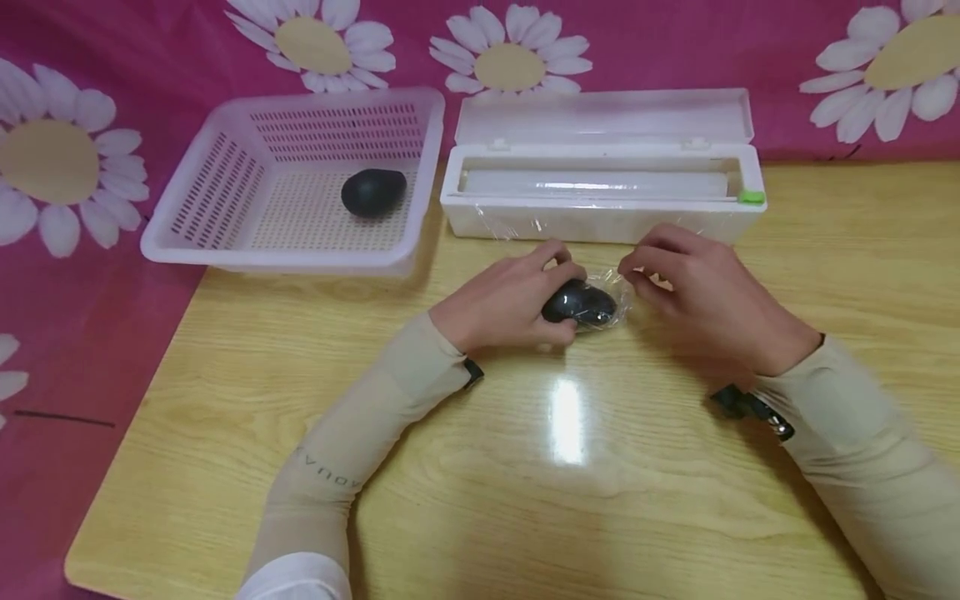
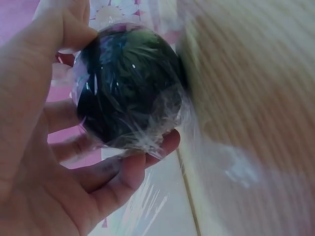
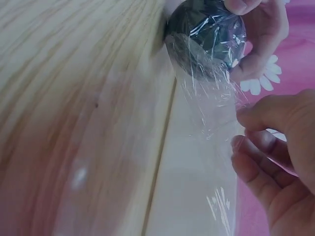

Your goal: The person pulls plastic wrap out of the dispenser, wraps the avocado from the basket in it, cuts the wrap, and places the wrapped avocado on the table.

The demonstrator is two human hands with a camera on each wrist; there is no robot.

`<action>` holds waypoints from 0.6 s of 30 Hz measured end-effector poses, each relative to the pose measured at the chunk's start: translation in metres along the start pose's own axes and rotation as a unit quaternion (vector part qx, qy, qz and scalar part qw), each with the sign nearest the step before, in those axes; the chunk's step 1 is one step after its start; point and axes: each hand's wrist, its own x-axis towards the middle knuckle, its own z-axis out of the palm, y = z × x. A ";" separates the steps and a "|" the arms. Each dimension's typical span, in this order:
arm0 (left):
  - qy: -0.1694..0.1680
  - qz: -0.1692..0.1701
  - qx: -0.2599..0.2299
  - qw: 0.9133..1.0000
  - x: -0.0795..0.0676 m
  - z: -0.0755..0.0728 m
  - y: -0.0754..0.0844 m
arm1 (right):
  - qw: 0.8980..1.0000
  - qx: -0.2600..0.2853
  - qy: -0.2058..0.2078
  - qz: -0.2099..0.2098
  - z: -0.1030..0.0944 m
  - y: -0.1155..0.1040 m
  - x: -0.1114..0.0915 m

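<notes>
A dark avocado (image 1: 576, 303) in clear cling film lies low over the wooden table in the middle of the head view. My left hand (image 1: 517, 300) grips it from the left, thumb and fingers curved round its sides. The left wrist view shows the film wrinkled and bunched over the dark skin of the avocado (image 2: 130, 83). Just to the right, my right hand (image 1: 697, 292) pinches a loose edge of the cling film (image 1: 621, 292) with its fingertips. In the right wrist view a thin, creased flap of film (image 3: 206, 103) stretches from the avocado towards those fingertips.
A white cling film box (image 1: 600, 221) stands behind the hands, lid raised, with a film roll (image 1: 592, 183) inside and a green slider (image 1: 751, 197) at its right end. To its left, a white plastic basket (image 1: 300, 260) holds another dark avocado (image 1: 372, 192). Flowered pink cloth hangs behind.
</notes>
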 end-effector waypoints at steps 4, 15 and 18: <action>0.001 0.022 -0.012 1.000 0.001 -0.001 -0.001 | 1.000 0.000 -0.003 -0.008 0.007 0.001 0.004; 0.019 0.030 -0.044 0.998 0.001 0.002 -0.008 | 0.999 0.016 -0.041 0.020 0.019 -0.001 0.012; 0.022 0.024 -0.049 0.998 0.002 0.003 -0.009 | 0.997 0.025 -0.067 0.035 0.019 -0.002 0.013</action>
